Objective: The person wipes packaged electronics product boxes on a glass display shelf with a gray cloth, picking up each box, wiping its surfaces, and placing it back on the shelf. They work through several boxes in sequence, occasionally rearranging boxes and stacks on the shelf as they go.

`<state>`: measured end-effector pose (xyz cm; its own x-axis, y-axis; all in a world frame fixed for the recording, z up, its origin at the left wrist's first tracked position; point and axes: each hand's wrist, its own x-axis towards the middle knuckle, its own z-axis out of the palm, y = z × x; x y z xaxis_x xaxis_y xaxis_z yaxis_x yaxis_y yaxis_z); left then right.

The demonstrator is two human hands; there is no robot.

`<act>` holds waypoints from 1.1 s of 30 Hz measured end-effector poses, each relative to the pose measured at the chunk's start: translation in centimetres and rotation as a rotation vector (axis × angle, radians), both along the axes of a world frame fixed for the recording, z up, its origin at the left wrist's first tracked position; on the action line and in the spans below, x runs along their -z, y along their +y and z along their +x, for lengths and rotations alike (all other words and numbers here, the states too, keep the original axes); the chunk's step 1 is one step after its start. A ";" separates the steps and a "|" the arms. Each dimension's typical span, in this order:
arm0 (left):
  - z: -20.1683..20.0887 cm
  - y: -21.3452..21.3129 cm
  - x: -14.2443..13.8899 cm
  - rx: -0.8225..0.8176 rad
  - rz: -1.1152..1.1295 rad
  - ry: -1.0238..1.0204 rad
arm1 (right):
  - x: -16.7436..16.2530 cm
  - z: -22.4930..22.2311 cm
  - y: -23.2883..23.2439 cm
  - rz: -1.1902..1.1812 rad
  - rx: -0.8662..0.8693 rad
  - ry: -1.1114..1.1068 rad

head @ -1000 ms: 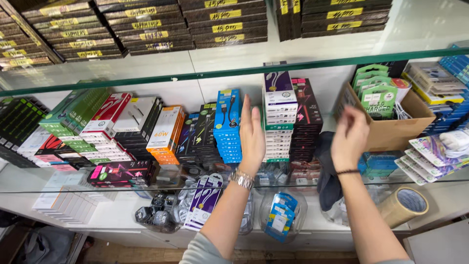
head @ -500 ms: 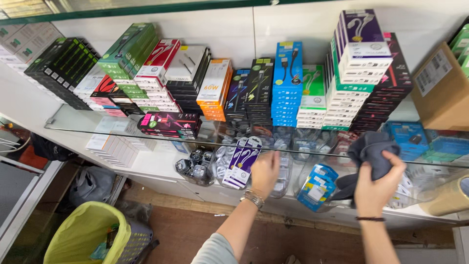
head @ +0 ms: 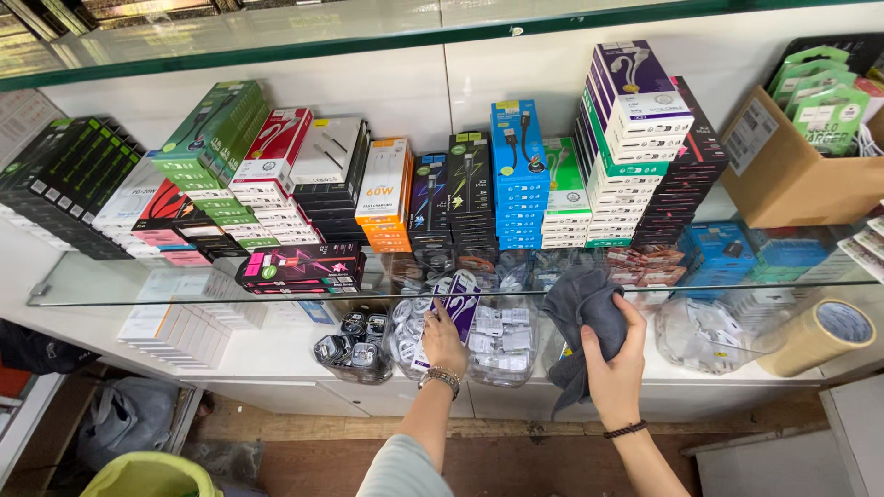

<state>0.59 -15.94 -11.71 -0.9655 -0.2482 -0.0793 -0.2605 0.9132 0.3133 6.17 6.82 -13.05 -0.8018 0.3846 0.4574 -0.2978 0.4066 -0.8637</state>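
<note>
Below, under the glass shelf point(head: 110, 290), both hands work on the lower white shelf point(head: 276, 354). Left hand point(head: 445, 339): fingers closed around a flat purple-and-white package point(head: 458, 308), held upright above a clear plastic tub point(head: 493, 345) full of small white packets. Right hand point(head: 615, 354): fingers clenched on a dark grey cloth point(head: 580, 313), bunched, its tail hanging down past the shelf edge. The cloth sits just right of the tub, apart from the purple package.

On the glass shelf, stacked boxes in rows, left to right: black boxes with green stripes point(head: 69, 179); green boxes point(head: 216, 124); red-and-white boxes point(head: 276, 147); white-and-black boxes point(head: 327, 156); one orange stack point(head: 385, 193); black stack point(head: 470, 184); one blue stack point(head: 517, 175); green-and-white stack point(head: 564, 198); tall white stack with purple tops point(head: 635, 129); dark stack behind it point(head: 695, 175). A black-and-pink box point(head: 299, 267) lies flat at the front edge.

Far right: brown cardboard carton point(head: 783, 179) holding green hanging packs point(head: 824, 101). One roll of tan packing tape point(head: 815, 336) rests on the lower shelf. Second clear container point(head: 354, 345), left of the tub, holds small dark items. Third clear tub point(head: 704, 331) at right, contents unclear. White flat boxes point(head: 180, 322) in a row at lower left. Yellow-green bin point(head: 147, 474) on the floor.
</note>
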 end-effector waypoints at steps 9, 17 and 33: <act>4.9 3.8 1.4 -0.232 1.630 -0.382 | 1.1 4.2 -3.6 0.182 -0.323 -0.203; 10.0 8.9 0.6 0.122 0.920 -0.085 | 0.0 3.0 -1.0 0.283 0.040 -0.016; 8.6 13.0 -4.4 0.790 0.929 0.383 | -8.0 -0.5 8.1 -0.836 -0.114 -0.190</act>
<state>9.23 -2.90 -7.35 -0.8244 0.3997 0.4008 0.4983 0.1768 0.8488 5.63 14.89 -5.04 -0.8903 0.4472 -0.0857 -0.1181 -0.4085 -0.9051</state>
